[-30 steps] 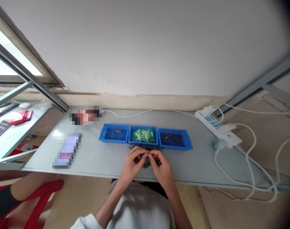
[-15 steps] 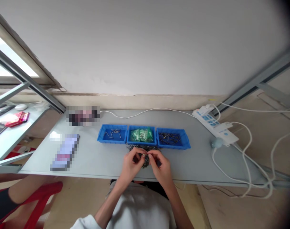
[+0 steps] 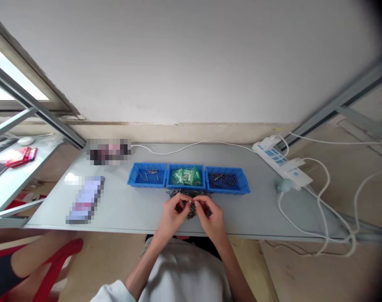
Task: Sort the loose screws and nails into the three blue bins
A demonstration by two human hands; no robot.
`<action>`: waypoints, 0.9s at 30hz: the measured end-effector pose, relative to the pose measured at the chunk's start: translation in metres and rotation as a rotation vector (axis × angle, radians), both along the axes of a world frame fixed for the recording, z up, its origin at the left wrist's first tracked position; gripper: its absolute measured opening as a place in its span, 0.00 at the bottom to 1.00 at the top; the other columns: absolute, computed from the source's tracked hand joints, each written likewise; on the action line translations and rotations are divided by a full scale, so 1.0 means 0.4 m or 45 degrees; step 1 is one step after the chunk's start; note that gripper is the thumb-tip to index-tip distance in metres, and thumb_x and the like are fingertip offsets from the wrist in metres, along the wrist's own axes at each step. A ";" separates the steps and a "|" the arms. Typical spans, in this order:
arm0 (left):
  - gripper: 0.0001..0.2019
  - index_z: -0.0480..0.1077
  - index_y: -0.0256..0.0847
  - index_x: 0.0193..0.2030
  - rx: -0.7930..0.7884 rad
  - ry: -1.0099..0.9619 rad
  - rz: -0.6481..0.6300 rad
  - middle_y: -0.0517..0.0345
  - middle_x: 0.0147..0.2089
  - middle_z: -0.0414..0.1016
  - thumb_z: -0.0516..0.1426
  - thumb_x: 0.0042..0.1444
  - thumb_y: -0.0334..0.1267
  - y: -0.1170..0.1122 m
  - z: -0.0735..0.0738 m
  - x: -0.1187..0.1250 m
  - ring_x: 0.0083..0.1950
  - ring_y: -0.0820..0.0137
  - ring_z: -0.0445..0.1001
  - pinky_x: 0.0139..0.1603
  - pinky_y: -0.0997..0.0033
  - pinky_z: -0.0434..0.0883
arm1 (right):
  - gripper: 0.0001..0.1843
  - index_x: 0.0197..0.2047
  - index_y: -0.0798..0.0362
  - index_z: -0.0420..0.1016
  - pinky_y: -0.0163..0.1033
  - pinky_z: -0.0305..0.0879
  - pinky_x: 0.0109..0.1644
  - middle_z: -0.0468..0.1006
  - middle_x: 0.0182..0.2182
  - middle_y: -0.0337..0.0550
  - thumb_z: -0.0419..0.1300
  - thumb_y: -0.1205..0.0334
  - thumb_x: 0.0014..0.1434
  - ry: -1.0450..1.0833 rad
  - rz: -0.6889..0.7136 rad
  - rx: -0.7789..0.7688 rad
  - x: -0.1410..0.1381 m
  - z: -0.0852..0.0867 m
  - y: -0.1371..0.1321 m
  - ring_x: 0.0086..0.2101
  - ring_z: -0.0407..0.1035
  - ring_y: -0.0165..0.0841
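Note:
My left hand (image 3: 172, 213) is closed in a pinch, with a tiny pale, round end showing at its thumb and forefinger. My right hand (image 3: 211, 216) is also pinched closed, its fingertips meeting the left ones; what they grip is too small to name. Under and behind both hands lies a heap of thin dark metal pins (image 3: 191, 193), partly covered by the fingers. Just beyond it stand three blue bins in a row. The left bin (image 3: 146, 185) holds a few pins, the middle bin (image 3: 186, 187) a green-and-clear plastic bag (image 3: 186, 176), the right bin (image 3: 227, 191) darker pins.
A white power strip (image 3: 280, 163) with plugs and looping cables lies on the table's right. At the left are a blurred phone-like slab (image 3: 86, 199) and a blurred object (image 3: 109, 152) with a white cord. Another person's leg (image 3: 27, 256) shows beside a red stool (image 3: 52, 268).
Both hands keep the same pinch in nearly the same place, fingertips shifted only slightly. The whole view has moved a little; bins and heap look unchanged.

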State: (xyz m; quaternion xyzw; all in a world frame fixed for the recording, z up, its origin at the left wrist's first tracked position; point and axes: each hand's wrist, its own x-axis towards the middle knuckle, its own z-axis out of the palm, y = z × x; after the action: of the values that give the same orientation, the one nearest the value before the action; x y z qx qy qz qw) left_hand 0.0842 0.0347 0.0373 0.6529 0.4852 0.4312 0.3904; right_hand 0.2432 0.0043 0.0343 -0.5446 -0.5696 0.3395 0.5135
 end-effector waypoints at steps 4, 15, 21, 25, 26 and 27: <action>0.03 0.76 0.41 0.38 0.010 -0.014 0.008 0.58 0.34 0.81 0.60 0.63 0.35 0.001 -0.006 0.000 0.25 0.76 0.67 0.29 0.76 0.66 | 0.08 0.45 0.49 0.78 0.35 0.66 0.34 0.74 0.28 0.37 0.59 0.57 0.72 -0.003 0.010 0.002 0.002 -0.003 0.000 0.28 0.68 0.31; 0.04 0.76 0.40 0.39 -0.003 -0.025 0.002 0.57 0.38 0.83 0.61 0.65 0.37 -0.001 -0.013 -0.001 0.26 0.76 0.66 0.30 0.76 0.66 | 0.08 0.45 0.49 0.78 0.36 0.65 0.34 0.73 0.28 0.37 0.59 0.56 0.72 0.006 0.009 0.005 0.001 -0.001 -0.002 0.28 0.67 0.32; 0.05 0.76 0.40 0.40 -0.016 -0.025 -0.012 0.56 0.38 0.83 0.60 0.66 0.38 -0.002 -0.007 -0.003 0.26 0.76 0.67 0.29 0.75 0.66 | 0.08 0.45 0.49 0.78 0.36 0.66 0.34 0.74 0.28 0.37 0.59 0.56 0.72 -0.013 0.013 0.011 0.001 0.001 -0.001 0.28 0.67 0.32; 0.05 0.76 0.41 0.40 -0.001 -0.044 -0.026 0.55 0.40 0.84 0.60 0.66 0.37 -0.001 -0.014 -0.003 0.26 0.76 0.68 0.30 0.76 0.67 | 0.08 0.45 0.49 0.78 0.35 0.66 0.34 0.74 0.28 0.37 0.60 0.56 0.71 -0.011 0.010 0.007 0.001 0.002 0.000 0.28 0.68 0.32; 0.04 0.76 0.41 0.40 0.005 -0.050 -0.030 0.56 0.41 0.84 0.60 0.66 0.37 -0.001 -0.015 -0.002 0.26 0.76 0.68 0.30 0.76 0.67 | 0.08 0.45 0.49 0.78 0.35 0.66 0.34 0.74 0.28 0.37 0.60 0.56 0.71 -0.013 0.008 0.007 0.001 0.002 0.001 0.28 0.68 0.32; 0.04 0.75 0.41 0.40 0.010 -0.053 -0.030 0.56 0.41 0.84 0.60 0.66 0.37 0.000 -0.016 -0.002 0.26 0.76 0.67 0.30 0.76 0.67 | 0.08 0.45 0.49 0.78 0.35 0.66 0.34 0.75 0.28 0.37 0.60 0.56 0.71 -0.014 0.004 0.007 0.001 0.002 0.001 0.28 0.68 0.32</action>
State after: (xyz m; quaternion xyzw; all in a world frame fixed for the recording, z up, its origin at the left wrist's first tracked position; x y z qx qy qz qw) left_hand 0.0835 0.0347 0.0310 0.6511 0.4676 0.4417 0.4029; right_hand 0.2436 0.0047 0.0352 -0.5441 -0.5743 0.3356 0.5113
